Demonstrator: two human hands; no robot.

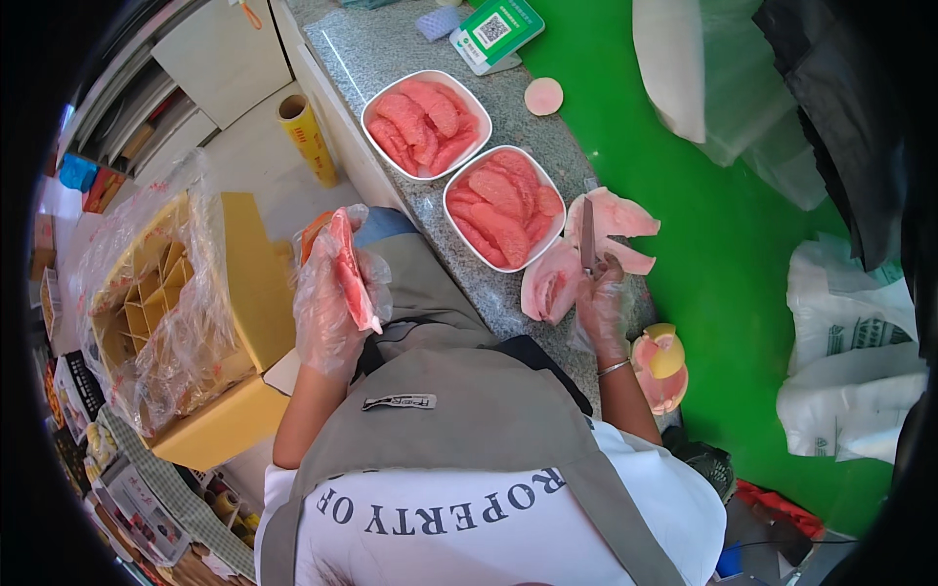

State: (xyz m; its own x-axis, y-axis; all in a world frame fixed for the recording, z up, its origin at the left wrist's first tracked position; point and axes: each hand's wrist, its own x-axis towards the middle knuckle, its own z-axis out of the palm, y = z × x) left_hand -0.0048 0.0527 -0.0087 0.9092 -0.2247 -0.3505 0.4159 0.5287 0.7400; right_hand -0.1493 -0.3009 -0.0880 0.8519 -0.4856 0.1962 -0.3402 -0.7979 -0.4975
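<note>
My left hand, in a clear plastic glove, is closed around a peeled pink pomelo segment, held upright at my left side. My right hand, also gloved, grips a knife whose blade points away from me over the pile of pink-white pomelo peel on the grey granite counter. Two white trays on the counter are filled with peeled pink segments.
A yellow cardboard box with dividers and a plastic liner stands at my left. A roll of cling film leans by the counter. A round peel cap, a green card, white plastic bags and a cut pomelo end lie around.
</note>
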